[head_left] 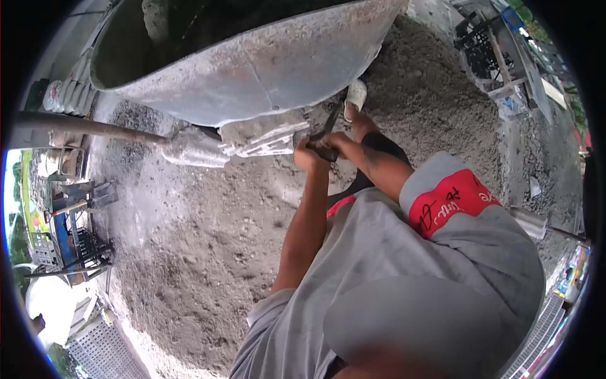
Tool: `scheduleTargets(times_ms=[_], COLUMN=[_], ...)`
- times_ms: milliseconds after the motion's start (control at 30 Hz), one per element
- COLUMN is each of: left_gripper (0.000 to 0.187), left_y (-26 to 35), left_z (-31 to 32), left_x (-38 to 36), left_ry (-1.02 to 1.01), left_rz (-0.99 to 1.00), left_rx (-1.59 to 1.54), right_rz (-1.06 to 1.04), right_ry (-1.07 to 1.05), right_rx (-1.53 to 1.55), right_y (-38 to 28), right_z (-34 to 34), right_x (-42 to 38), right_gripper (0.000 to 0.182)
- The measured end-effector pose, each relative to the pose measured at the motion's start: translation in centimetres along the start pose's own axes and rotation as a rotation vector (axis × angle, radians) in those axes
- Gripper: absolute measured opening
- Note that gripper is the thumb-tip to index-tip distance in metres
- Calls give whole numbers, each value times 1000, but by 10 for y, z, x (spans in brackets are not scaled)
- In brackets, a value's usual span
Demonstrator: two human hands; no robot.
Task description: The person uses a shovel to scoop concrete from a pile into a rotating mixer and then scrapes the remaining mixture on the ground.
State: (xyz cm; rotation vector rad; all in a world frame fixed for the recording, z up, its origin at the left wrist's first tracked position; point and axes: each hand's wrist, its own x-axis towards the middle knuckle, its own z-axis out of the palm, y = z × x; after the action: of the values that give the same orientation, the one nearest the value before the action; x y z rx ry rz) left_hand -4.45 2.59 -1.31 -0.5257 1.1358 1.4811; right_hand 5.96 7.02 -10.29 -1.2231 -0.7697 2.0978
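Both my hands close around a dark tool handle in front of my body. My left hand wraps its lower end, and my right hand grips it just to the right. The handle slants up toward the metal tub, but the tool's kind cannot be made out. Beyond my hands stands a large grey metal tub, crusted with cement, its inside dark. A block with pale, slatted pieces lies under its near edge, left of my hands. My foot in a white clog is beside the tub's right end.
Grey sandy ground spreads around me. From the left, a long wooden shovel handle reaches toward a cement-coated blade. Stacked sacks lie far left, near metal stands. Dark crates and boards stand upper right.
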Motion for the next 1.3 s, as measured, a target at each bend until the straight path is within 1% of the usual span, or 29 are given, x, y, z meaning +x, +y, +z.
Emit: scheduleTargets(times_ms=[33, 67, 100, 133, 200, 267, 333, 400, 467, 533, 567, 633, 733, 767, 833, 867, 900, 933, 967, 1000, 1033, 1067, 1100, 1133, 1167, 1200, 1233, 1267, 1300], left_gripper=[20, 19, 19, 18, 16, 12, 10, 7, 6, 6, 7, 7, 11, 9, 9, 10, 10, 14, 14, 15, 16, 16, 17, 17, 19, 21, 24, 24, 22], left_y=[7, 15, 18, 18, 12, 8, 2, -4, -22, -34, -42, -53, -54, -51, -45, -38, -25, -13, 13, 40, 62, 79, 84, 81, 74, 69, 56, 43, 23], left_z=[6, 46, 54, 39, 8, -34, -84, -141, -194, -205, -211, -219, -212, -208, -214, -224, -239, -263, -275, -268, -269, -274, -284, -282, -274, -261, -252, -231, -230], left_x=[11, 25, 16, 0, 24, 41, 53, 79, 102, 82, 81, 80, 84, 88, 108, 128, 152, 190, 218, 241, 266, 285, 304, 297, 279, 259, 234, 200, 176], left_ry=[-1, -61, -25, 44, 21, 92, 90, 78, 4, 58, 50, 68, 137, 260, 462, 536, 553, 566, 526, 623, 665, 616, 636, 646, 651, 653, 667, 754, 767], left_rz=[66, 146, 126, 98, 142, 85, 80, -2, -101, -141, -145, -166, -138, -96, -29, -1, -67, -6, -26, 19, 91, 74, 97, 104, 172, 252, 280, 237, 244], left_rx=[121, 215, 175, 150, 204, 98, 107, 131, 150, 148, 133, 140, 150, 222, 383, 469, 369, 403, 453, 584, 693, 687, 671, 672, 716, 763, 679, 670, 575], right_rz=[143, 222, 172, 174, 125, 259, 196, 227, -41, -247, -241, -61, -8, -18, 101, 180, 260, 432, 443, 416, 402, 392, 346, 296, 406, 500, 416, 338, 238], right_ry=[215, 438, 455, 451, 210, 501, 510, 580, 514, 506, 510, 620, 581, 574, 607, 476, 266, 63, -208, -260, -145, -32, 173, 370, 367, 501, 531, 554, 589], right_rx=[-123, -268, -852, -849, -1127, -292, -361, -543, -1266, -1296, -1293, -635, -654, -662, -1120, -1127, -1146, -1204, -1270, -1157, -1043, -934, -887, -825, -629, -373, -117, 140, 241], right_y=[-20, -64, -59, -41, -37, 20, 70, 127, 156, 191, 200, 207, 212, 207, 210, 232, 241, 259, 249, 235, 224, 211, 205, 198, 169, 152, 155, 166, 138], right_z=[22, 27, 23, 19, 24, 34, 43, 42, 39, 21, 21, 8, 9, 16, 38, 32, 33, 30, 32, 31, 23, 8, -18, -47, -71, -93, -132, -157, -139], right_x=[-7, 12, 19, 22, 11, 11, 4, 11, -11, -30, -28, -36, -31, -23, -15, 2, 16, 43, 66, 81, 103, 124, 147, 168, 185, 203, 233, 260, 251], right_gripper=[10, 10, 17, 17, 15, 10, 13, 20, 25, 26, 26, 25, 29, 29, 45, 55, 68, 83, 92, 94, 94, 93, 87, 81, 94, 83, 72, 61, 49])
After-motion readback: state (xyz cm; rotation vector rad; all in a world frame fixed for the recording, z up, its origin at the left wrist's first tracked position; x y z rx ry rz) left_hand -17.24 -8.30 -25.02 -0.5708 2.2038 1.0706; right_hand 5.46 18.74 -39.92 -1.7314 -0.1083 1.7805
